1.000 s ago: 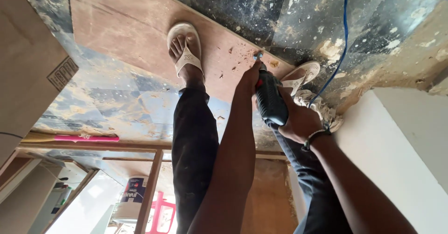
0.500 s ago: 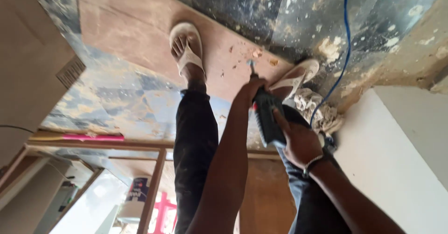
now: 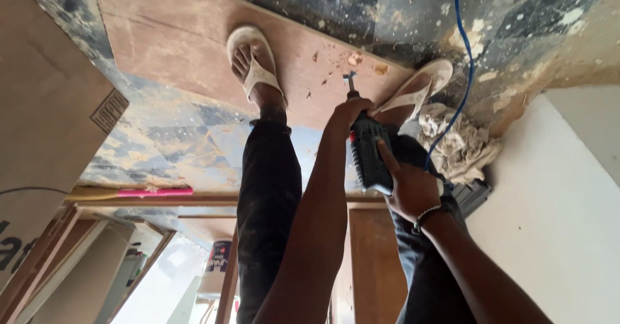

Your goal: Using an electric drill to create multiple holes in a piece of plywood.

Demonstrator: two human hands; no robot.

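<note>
Holding a dark drill (image 3: pixel 369 153) with both hands. Left hand (image 3: pixel 347 112) wrapped tight round the front end, right hand (image 3: pixel 408 187) gripping the back at 4 o'clock. Bit touching the brown board (image 3: pixel 187 36), with two round holes (image 3: pixel 354 58) already cut at 12 o'clock. Sawdust around. Looks like more drilling left. Feet in sandals (image 3: pixel 255 65) on the board; rag (image 3: pixel 455 140) at 3 o'clock.

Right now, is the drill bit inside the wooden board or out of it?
Out: the drill bit ends above the wooden board, apart from the holes nearby.
</note>
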